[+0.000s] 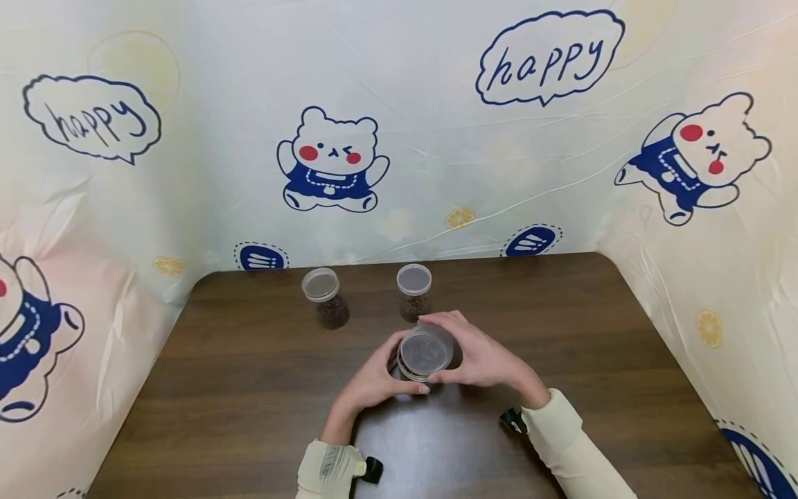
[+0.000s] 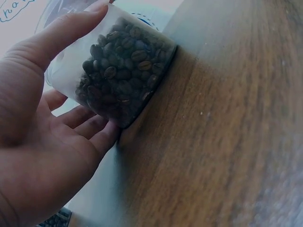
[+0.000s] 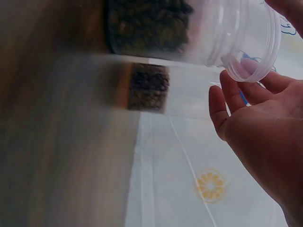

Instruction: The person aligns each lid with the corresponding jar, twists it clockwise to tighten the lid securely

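Note:
Near the middle of the table a clear plastic jar (image 2: pixel 125 71) of dark coffee beans stands upright. My left hand (image 1: pixel 374 378) curls round its side, with the thumb on the near side and the fingers behind. My right hand (image 1: pixel 480 353) grips the clear round lid (image 1: pixel 427 350) by its rim, thumb in front and fingers at the back. In the right wrist view the lid (image 3: pixel 265 47) sits tilted at the jar's threaded mouth (image 3: pixel 227 33), partly apart from it. Whether the lid touches the mouth cannot be told.
Behind the hands stand two more lidded jars with dark contents, one at the left (image 1: pixel 327 298) and one just beyond my right fingers (image 1: pixel 414 294). A printed cloth (image 1: pixel 436 159) hangs round the back and sides of the brown wooden table (image 1: pixel 237 388).

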### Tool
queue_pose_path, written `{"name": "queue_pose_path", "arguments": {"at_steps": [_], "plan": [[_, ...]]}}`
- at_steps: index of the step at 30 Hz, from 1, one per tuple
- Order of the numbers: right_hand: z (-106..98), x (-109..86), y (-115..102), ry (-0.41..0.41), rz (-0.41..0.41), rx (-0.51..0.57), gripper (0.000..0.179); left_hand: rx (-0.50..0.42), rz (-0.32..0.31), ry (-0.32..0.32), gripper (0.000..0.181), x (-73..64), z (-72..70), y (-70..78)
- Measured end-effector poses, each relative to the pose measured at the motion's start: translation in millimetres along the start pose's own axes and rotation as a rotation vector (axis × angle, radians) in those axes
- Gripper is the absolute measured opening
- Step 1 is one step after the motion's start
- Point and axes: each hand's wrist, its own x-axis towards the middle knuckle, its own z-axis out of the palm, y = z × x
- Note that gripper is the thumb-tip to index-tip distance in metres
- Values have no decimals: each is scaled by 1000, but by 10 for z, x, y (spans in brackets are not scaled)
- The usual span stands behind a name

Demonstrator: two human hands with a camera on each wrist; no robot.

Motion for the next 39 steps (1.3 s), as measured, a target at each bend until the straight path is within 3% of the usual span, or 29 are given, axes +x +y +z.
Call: {"name": "queue_pose_path", "arguments": {"at_steps": [19,29,39], "plan": [[98,38,131,-42,-14,57,89,7,42,-7,93,14,-1,-17],[66,53,198,-145,-38,140,87,3,40,-20,91,-10,7,-14],[99,36,214,-128,41,107,96,6,77,-13,92,7,-1,-24]]}}
